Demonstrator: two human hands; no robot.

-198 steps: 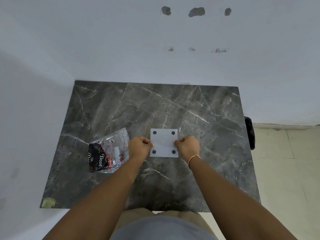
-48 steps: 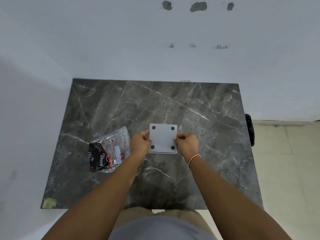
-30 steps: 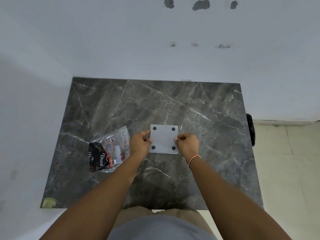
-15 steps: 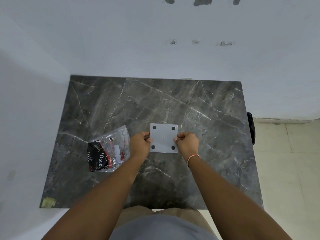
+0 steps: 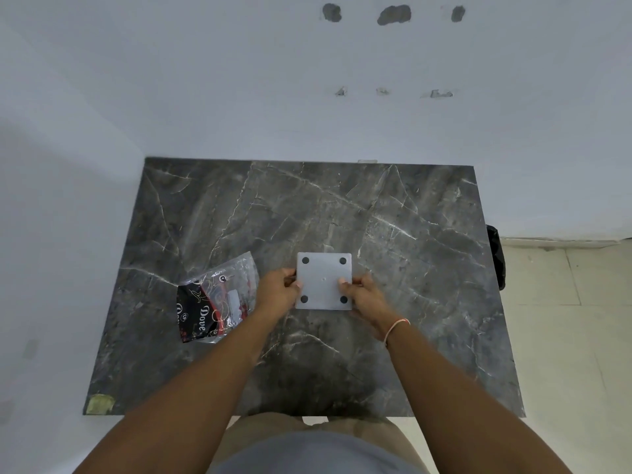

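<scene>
A pale square plate (image 5: 324, 273) with a dark round pad near each of its corners is held over the middle of the dark marble table (image 5: 427, 254). My left hand (image 5: 277, 294) grips its left edge with the thumb on top. My right hand (image 5: 366, 295) grips its right edge, thumb also lying on the plate's face. Whether the plate touches the table I cannot tell.
A clear plastic bag (image 5: 219, 299) with a black and red printed pack inside lies on the table left of my left hand. A white wall runs along the table's back and left sides. A black object (image 5: 496, 256) sits by the table's right edge, above a tiled floor.
Both hands keep hold of the square plate throughout. Since 6.6 s ago the thumbs have come onto its face. The plate has barely shifted in the last second.
</scene>
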